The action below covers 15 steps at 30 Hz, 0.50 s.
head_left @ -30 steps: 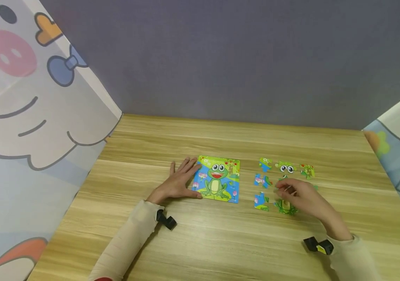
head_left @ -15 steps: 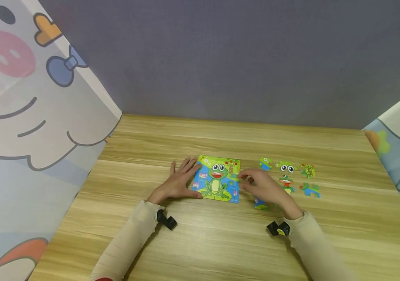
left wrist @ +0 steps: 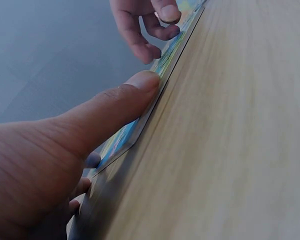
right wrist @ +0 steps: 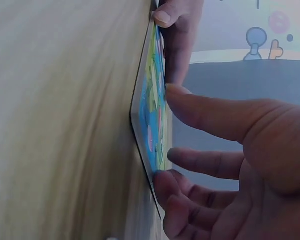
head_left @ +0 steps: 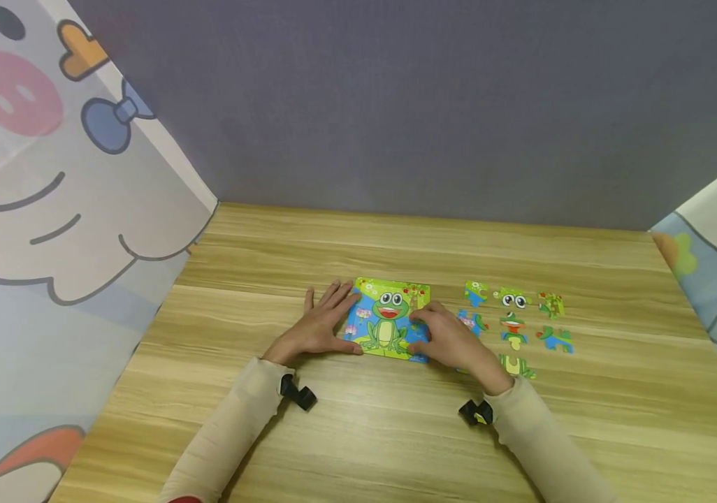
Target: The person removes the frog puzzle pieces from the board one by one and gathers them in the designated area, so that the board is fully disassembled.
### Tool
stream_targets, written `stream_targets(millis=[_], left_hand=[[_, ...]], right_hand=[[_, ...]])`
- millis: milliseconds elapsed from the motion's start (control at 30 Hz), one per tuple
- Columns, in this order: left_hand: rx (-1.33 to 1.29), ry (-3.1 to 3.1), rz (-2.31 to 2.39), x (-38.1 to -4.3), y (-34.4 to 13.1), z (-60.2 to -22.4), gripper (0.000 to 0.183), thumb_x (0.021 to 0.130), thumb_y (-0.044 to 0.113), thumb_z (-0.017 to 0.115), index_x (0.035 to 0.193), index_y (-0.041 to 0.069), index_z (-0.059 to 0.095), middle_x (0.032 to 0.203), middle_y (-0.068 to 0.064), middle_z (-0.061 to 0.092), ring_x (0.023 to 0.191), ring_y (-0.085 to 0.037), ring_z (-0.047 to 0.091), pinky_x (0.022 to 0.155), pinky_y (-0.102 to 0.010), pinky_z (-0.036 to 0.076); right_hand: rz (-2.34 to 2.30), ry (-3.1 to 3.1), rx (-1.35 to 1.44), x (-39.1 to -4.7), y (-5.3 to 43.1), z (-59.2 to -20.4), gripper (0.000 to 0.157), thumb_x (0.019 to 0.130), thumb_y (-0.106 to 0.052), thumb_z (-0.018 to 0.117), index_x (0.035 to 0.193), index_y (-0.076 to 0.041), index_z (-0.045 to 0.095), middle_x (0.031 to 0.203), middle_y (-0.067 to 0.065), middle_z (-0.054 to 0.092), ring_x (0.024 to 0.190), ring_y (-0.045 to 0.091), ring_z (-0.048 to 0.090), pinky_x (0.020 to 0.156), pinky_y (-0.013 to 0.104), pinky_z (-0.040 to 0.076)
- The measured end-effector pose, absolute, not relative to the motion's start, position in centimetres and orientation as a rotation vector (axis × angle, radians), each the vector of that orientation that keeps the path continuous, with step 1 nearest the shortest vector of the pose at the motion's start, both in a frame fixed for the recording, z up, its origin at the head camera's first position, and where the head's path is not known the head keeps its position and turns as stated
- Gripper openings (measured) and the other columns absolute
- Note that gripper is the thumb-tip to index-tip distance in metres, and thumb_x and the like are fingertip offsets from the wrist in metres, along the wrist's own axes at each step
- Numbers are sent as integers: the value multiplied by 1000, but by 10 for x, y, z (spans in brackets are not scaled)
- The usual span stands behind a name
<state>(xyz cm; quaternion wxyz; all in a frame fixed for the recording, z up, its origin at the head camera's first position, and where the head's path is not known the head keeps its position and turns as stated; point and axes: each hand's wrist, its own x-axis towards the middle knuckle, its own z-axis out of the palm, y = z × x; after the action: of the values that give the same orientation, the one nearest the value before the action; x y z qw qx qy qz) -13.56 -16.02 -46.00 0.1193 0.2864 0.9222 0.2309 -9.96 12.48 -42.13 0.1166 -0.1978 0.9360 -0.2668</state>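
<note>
A square frog puzzle board (head_left: 384, 321) lies flat on the wooden table. My left hand (head_left: 319, 327) rests at its left side with fingers spread; in the left wrist view the left thumb (left wrist: 125, 97) lies across the board's near edge. My right hand (head_left: 449, 339) is over the board's right edge, thumb and fingers apart and loosely bent; nothing shows between them. In the right wrist view its fingertips (right wrist: 166, 185) are at the board's edge. To the right lie several loose jigsaw pieces, among them an eyes piece (head_left: 513, 300) and a mouth piece (head_left: 512, 323); my right forearm partly hides others.
Other loose pieces include a tree piece (head_left: 552, 304), a blue-and-green piece (head_left: 556, 339) and a frog-leg piece (head_left: 517, 366). A grey partition (head_left: 396, 105) stands behind the table (head_left: 358, 433). Cartoon-printed panels (head_left: 82, 230) flank it on both sides.
My right hand has moved left from the loose pieces to the board's right edge, uncovering the mouth, blue-and-green and frog-leg pieces. My left hand has stayed in place.
</note>
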Motion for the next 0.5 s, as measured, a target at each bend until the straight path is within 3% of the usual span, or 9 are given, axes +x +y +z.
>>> stream_targets(millis=[100,333,500], left_hand=[[834,2697,663,-136,-161,-461,109,77,53,82,161,16,23,171,-11,9,159,-38,2,115,-76,-7],[836,2692,676,-136,-161,-460,109,77,53,82,161,16,23,171,-11,9,158,-38,2,115,-77,-7],[838,2694,673,-136,-161,-460,109,77,53,82,161,16,24,171,-11,9,158,-39,3,115,-77,-7]], right_hand=[[-728,2749,-546,-99,123,-423,60,79,-29,86,128,-1,65,126,19,58,105,30,63,85,47,56],[-654,2783,-525,-99,118,-425,65,72,-32,90,125,-3,66,122,16,57,98,27,63,76,42,57],[-684,2756,-520,-100,118,-427,62,74,-30,90,123,-2,65,123,17,56,101,28,62,84,45,56]])
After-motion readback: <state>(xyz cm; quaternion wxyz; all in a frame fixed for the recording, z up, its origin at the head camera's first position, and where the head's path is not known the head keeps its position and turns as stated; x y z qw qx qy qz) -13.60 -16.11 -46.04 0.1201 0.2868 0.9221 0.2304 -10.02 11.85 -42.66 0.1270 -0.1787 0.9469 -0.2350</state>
